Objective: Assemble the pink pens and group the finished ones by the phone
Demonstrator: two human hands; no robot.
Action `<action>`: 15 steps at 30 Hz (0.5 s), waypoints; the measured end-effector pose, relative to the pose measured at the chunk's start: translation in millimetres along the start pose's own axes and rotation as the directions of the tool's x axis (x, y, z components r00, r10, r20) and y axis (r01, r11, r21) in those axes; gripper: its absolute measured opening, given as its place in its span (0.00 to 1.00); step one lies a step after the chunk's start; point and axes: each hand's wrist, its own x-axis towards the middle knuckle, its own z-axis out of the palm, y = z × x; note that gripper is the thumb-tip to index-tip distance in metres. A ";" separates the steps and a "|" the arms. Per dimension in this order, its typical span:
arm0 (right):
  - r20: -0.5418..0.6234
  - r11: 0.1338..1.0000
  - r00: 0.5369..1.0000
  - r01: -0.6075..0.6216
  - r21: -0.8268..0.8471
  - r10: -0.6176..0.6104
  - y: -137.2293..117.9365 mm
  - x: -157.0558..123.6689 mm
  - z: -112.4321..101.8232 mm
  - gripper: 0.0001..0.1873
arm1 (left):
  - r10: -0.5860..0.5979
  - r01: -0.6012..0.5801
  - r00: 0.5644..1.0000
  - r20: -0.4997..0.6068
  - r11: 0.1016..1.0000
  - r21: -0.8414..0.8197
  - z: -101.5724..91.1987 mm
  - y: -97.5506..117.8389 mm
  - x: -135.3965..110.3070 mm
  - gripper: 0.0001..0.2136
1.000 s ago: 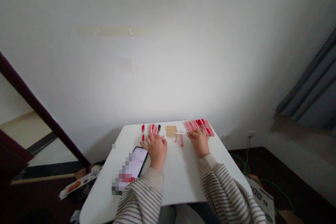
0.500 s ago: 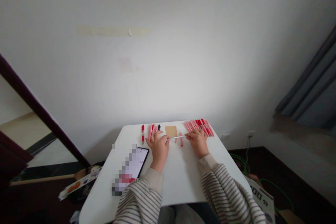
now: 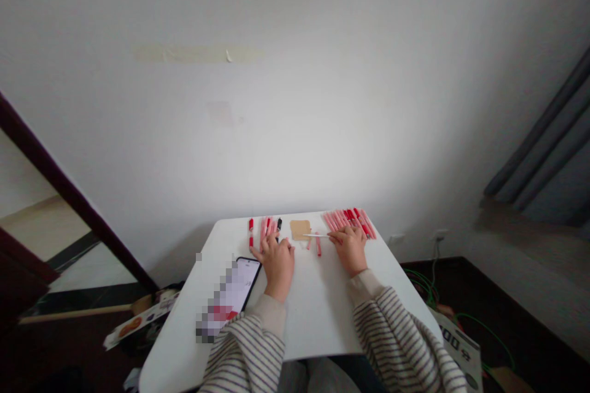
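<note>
My right hand (image 3: pixel 349 250) pinches one end of a thin white pen refill (image 3: pixel 316 235), whose other end points left over a tan square pad (image 3: pixel 299 229). Spread fingers on my left hand (image 3: pixel 278 261) reach toward a small group of pink and red pens (image 3: pixel 266 226), with nothing visible in them. Just left of these lies a red pen (image 3: pixel 251 227), and a black pen part (image 3: pixel 279 225) is at their right. Below the refill lie a pinkish pen barrel (image 3: pixel 318 245) and a smaller clear-pink piece (image 3: pixel 308 245).
A row of pink and red pens (image 3: pixel 348 221) lies at the table's back right. A phone (image 3: pixel 239 288) with its screen lit rests on the white table (image 3: pixel 318 319), left of my left forearm. The wall (image 3: pixel 295 135) stands behind the table.
My left hand has let go of the refill's left end and moved slightly left, its fingers spreading. The refill stays in my right hand, its free end now over the pad.
</note>
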 end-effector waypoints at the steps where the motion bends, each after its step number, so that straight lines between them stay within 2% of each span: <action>1: -0.001 1.000 1.000 0.002 0.003 -0.002 -0.2 -0.1 -0.2 0.09 | 0.000 0.000 1.000 0.001 1.000 0.005 -0.2 0.2 0.0 0.08; 9: 0.016 0.998 1.000 -0.017 0.065 0.016 -2.1 0.2 -2.0 0.10 | 0.007 -0.007 1.000 -0.015 1.000 0.003 1.8 -1.5 0.3 0.08; 15: 0.071 0.996 0.997 0.014 0.091 -0.020 -5.9 0.1 -4.8 0.08 | 0.059 -0.064 0.997 -0.049 0.992 -0.104 2.2 -1.1 3.3 0.10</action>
